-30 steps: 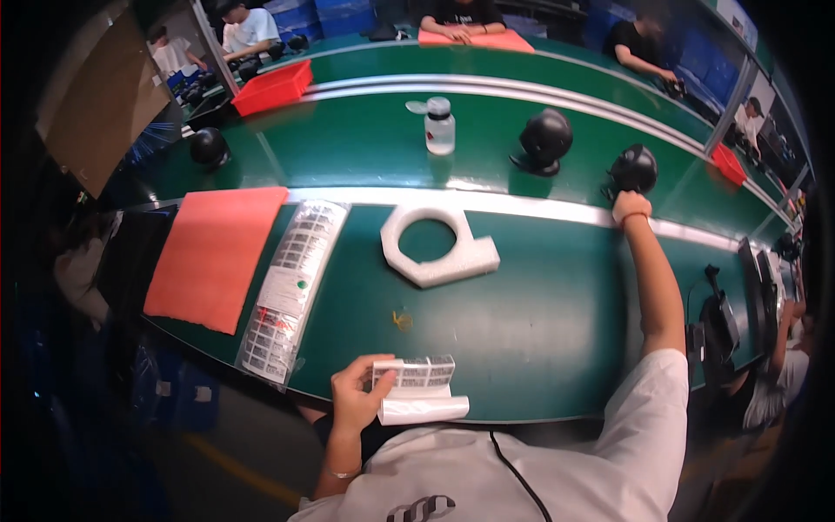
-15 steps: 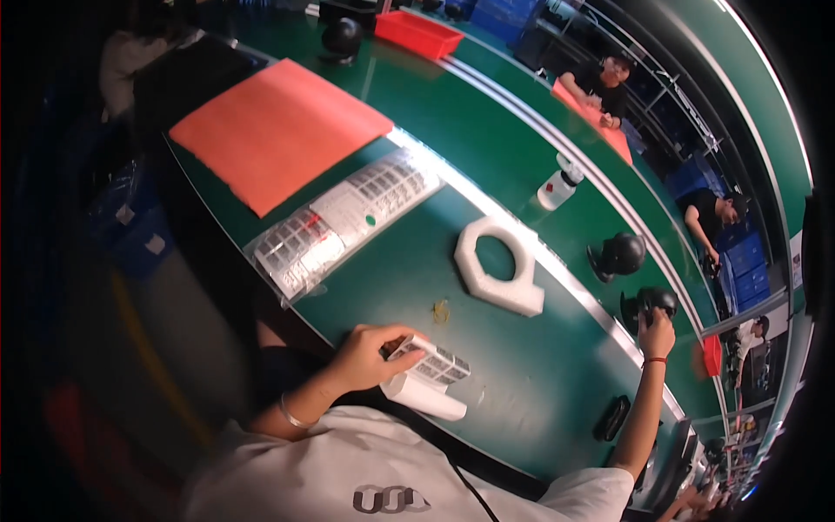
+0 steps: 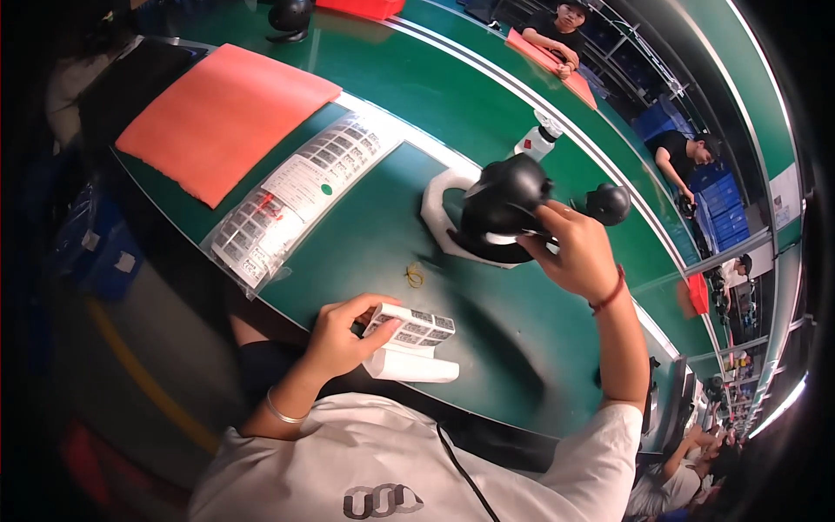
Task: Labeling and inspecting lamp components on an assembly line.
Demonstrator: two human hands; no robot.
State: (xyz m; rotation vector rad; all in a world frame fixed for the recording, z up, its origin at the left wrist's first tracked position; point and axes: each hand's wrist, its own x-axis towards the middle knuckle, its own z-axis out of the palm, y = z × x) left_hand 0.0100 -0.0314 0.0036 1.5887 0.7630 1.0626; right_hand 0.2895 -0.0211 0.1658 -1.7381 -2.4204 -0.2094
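My left hand (image 3: 341,337) is closed on a partly rolled sheet of printed labels (image 3: 419,327), holding it at the near edge of the green bench. In my right hand (image 3: 581,254) is a glossy black rounded housing (image 3: 503,198), raised above the bench and gripped by its near right side. Below and behind it, a white foam ring (image 3: 431,207) is partly hidden. A small tangle of yellow rubber bands (image 3: 414,275) lies just beyond the label sheet. Another black rounded housing (image 3: 608,204) stands on the bench past my right hand.
A bagged stack of label sheets (image 3: 300,190) lies left, beside an orange foam mat (image 3: 228,117). Farther back are a white bottle (image 3: 532,142), a red tray (image 3: 364,7) and a third black housing (image 3: 290,17). Two people sit across the bench, one at an orange mat (image 3: 557,65).
My right hand has lifted the black housing off the far right of the bench and brought it left and nearer, over the foam ring. My left hand still holds the label sheet. The view has shifted.
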